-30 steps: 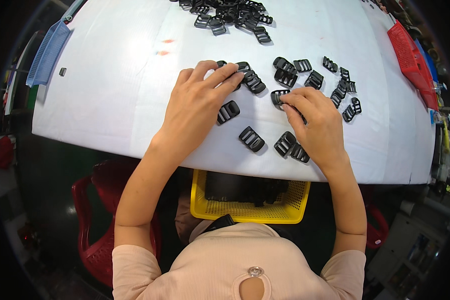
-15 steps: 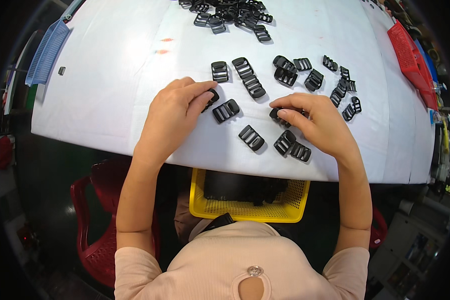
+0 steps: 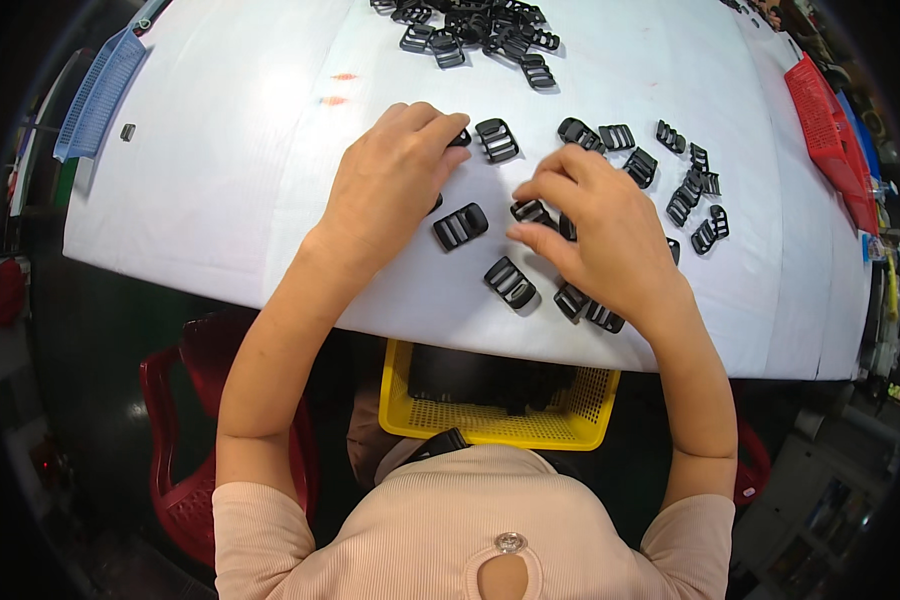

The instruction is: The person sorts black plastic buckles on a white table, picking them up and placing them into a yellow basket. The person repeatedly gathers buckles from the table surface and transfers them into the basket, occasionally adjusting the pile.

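Clock directions are being read about the middle of the view, with twelve pointing away from the person. Nearest, at six o'clock, a person in a pale ribbed top (image 3: 420,540) is sitting at a white-covered table (image 3: 200,200). A yellow perforated basket (image 3: 495,437) is standing below the table's near edge, also toward six, and is containing dark contents too dim to identify. At eight o'clock a dark red chair (image 3: 190,505) is standing beside the person.

On the table's near part, a black slotted buckle (image 3: 510,283) is lying alone; toward four o'clock from it, a pair of black buckles (image 3: 568,303) is resting under the right forearm's side. Another black buckle (image 3: 460,227) is lying toward ten to eleven.

At two o'clock the right hand (image 3: 610,225) is curving, thumb and index finger fairly wide about a black buckle (image 3: 533,212); whether they are gripping it cannot be told. At eleven the left hand (image 3: 390,170) is keeping a narrow finger gap, a partly hidden buckle (image 3: 461,138) showing at its fingertips; its grip cannot be told. Just toward three from those fingertips, a single buckle (image 3: 497,140) is lying.

Farther off, a loose buckle cluster (image 3: 685,195) is spreading at two o'clock. A red basket (image 3: 832,140) is standing beyond it, a blue basket (image 3: 105,90) at ten. At twelve, a heaped buckle pile (image 3: 470,28) is lying farthest.
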`<action>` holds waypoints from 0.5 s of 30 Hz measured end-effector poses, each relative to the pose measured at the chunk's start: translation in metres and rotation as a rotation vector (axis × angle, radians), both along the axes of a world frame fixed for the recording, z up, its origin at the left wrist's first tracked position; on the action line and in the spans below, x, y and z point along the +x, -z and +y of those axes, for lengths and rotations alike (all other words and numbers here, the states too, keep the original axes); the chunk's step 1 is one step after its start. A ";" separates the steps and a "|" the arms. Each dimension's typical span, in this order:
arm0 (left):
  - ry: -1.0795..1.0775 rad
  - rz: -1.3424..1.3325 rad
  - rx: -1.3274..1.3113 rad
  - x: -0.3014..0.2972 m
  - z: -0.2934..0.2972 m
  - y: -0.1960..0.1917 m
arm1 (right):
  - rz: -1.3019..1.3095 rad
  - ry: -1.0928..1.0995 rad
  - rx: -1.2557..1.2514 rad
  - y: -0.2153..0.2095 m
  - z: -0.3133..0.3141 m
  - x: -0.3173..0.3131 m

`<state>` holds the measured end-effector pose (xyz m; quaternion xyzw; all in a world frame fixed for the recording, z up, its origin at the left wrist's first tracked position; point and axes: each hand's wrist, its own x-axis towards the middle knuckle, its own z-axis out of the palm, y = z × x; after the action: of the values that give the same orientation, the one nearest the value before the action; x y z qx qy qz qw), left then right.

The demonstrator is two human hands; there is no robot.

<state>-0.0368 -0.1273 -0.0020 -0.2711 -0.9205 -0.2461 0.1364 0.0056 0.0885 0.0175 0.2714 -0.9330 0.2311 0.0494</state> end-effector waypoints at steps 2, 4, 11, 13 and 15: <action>-0.012 -0.040 0.113 -0.003 -0.001 -0.001 | 0.118 0.054 -0.063 0.004 -0.008 -0.012; -0.066 -0.178 0.206 -0.004 0.002 -0.006 | 0.199 0.089 -0.089 0.011 -0.018 -0.028; -0.157 -0.201 0.228 0.008 -0.007 -0.003 | -0.015 0.167 -0.137 0.016 -0.022 -0.044; -0.155 -0.226 0.208 0.018 -0.007 -0.005 | -0.428 0.232 -0.379 0.000 -0.018 -0.037; -0.129 -0.265 0.162 0.026 -0.005 -0.008 | -0.399 0.252 -0.305 -0.004 -0.010 -0.034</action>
<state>-0.0108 -0.1327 0.0056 -0.1650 -0.9230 -0.3438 0.0508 -0.0281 0.0788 0.0212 0.0917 -0.9052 0.4095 -0.0664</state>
